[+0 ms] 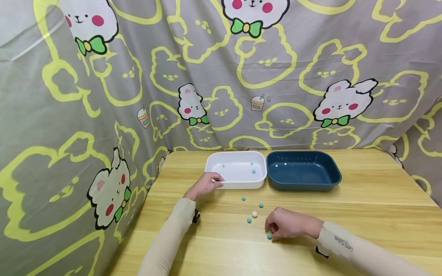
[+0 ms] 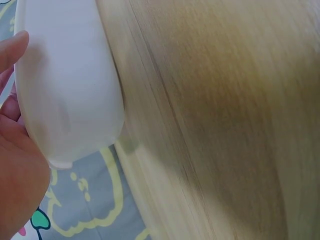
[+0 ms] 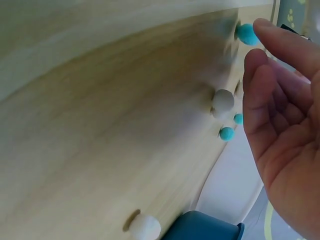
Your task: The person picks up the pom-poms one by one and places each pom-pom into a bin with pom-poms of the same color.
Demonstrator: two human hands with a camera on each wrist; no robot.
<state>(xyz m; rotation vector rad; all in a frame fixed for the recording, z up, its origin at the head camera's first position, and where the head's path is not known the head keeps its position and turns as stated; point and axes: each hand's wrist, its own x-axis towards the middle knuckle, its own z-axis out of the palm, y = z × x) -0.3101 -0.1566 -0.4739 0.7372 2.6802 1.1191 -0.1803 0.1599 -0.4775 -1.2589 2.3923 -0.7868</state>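
Observation:
My left hand (image 1: 206, 184) holds the near left rim of a white tray (image 1: 241, 185), its thumb against the wall in the left wrist view. Three small turquoise balls lie in that tray. My right hand (image 1: 288, 223) is low over the table, thumb and forefinger apart around a turquoise ball (image 1: 269, 236). In the right wrist view that turquoise ball (image 3: 247, 34) sits on the wood just past the fingertips. Farther off lie a white ball (image 1: 254, 214) and turquoise balls (image 1: 249, 220). Another white ball (image 3: 145, 227) shows in the right wrist view.
A dark blue tray (image 1: 304, 187) stands right beside the white one, with two small white balls inside. Both trays are toward the back of the wooden table (image 1: 376, 199). A patterned grey curtain (image 1: 214, 76) hangs behind and along the left side.

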